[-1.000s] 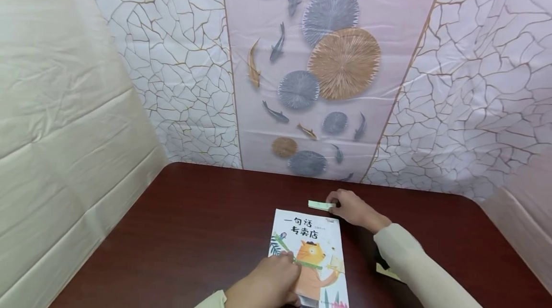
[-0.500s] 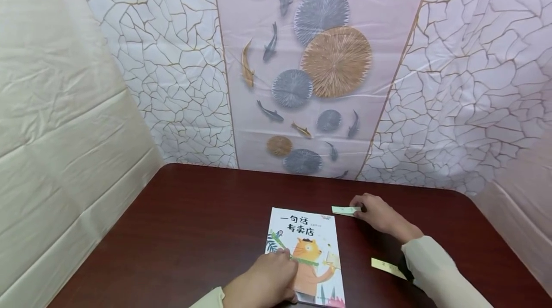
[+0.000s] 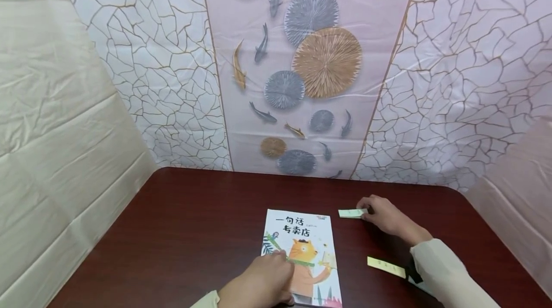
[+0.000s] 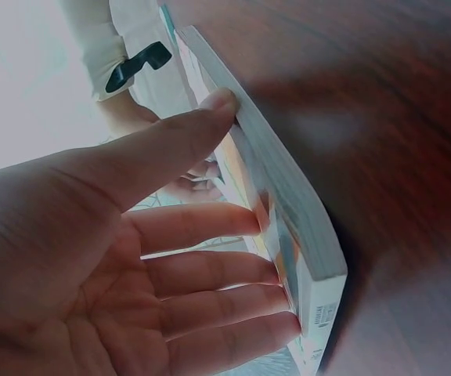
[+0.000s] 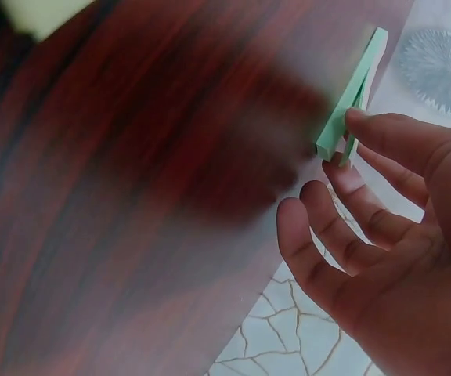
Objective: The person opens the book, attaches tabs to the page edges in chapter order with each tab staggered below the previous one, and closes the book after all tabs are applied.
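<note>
A white picture book (image 3: pixel 319 274) with an orange cat on its cover lies on the dark red-brown table. My left hand (image 3: pixel 263 277) rests on its lower left; in the left wrist view the nearly straight fingers touch the cover and the thumb (image 4: pixel 221 106) lies at the page edge. Beyond the book's top right corner, my right hand (image 3: pixel 388 219) pinches the right end of a pale green sticky note pad (image 3: pixel 350 213). The right wrist view shows thumb and finger at the pad's end, where a thin layer stands apart from the block; the other fingers are loosely bent.
A yellow sticky note strip (image 3: pixel 385 267) lies on the table right of the book, beside the right sleeve (image 3: pixel 448 269). A pale strip (image 3: pixel 421 286) shows partly under that sleeve. Patterned cloth (image 3: pixel 302 107) rises behind the table (image 3: pixel 194 212).
My right hand has moved right with the green sticky note pad, away from the book's top edge. The yellow strip shows more from under the sleeve. My left hand stays on the book.
</note>
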The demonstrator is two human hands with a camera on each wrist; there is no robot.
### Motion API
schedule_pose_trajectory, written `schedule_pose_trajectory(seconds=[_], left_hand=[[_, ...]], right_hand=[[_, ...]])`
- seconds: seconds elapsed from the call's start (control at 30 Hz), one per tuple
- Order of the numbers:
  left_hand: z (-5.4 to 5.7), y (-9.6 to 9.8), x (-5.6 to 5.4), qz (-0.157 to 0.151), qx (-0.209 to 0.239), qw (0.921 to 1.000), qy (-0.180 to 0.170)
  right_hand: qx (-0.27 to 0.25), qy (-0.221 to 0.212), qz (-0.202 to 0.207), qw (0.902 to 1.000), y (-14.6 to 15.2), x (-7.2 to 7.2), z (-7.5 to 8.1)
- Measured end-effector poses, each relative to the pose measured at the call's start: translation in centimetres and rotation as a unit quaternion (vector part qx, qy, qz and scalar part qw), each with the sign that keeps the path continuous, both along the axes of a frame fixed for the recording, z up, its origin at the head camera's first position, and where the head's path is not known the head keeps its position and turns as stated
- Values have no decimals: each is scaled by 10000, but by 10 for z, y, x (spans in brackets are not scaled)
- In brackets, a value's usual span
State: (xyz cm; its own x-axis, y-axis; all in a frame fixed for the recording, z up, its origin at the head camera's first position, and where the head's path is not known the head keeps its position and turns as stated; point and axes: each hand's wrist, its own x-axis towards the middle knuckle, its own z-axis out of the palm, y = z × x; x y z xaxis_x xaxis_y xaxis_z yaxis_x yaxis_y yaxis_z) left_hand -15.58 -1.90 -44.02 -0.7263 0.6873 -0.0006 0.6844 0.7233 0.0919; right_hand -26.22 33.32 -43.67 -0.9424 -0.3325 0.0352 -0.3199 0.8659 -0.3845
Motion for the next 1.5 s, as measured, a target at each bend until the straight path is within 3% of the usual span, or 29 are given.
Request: schedule_pose_trajectory(seconds=[0.23, 0.57, 0.67, 0.83, 1.07, 1.2, 1.37, 1.5], left_hand=[[7, 1, 4, 275, 82, 9996, -63], [6, 0, 4, 76, 1, 10000, 1], [6, -1, 6, 12, 8, 10000, 36], [7, -4, 7, 35, 25, 10000, 48], [8, -8, 5, 122, 19, 9999, 23], [7, -8, 5, 104, 62, 9999, 94], [6, -8, 6, 131, 51, 9999, 88], [7, -7, 7, 155, 45, 9999, 39]], right_hand=[[-65, -61, 147, 9999, 12, 5, 5], [114, -258, -44, 9996, 28, 17, 8], [109, -147, -115, 9998, 25, 24, 13], [-127, 230, -171, 9995, 1, 36, 25], [-380, -95, -232, 9990, -55, 50, 42], [-344, -409, -318, 9981, -82, 54, 37], [-282, -1019, -803, 9911, -103, 49, 25], [-298, -1142, -912, 9888, -109, 45, 14]])
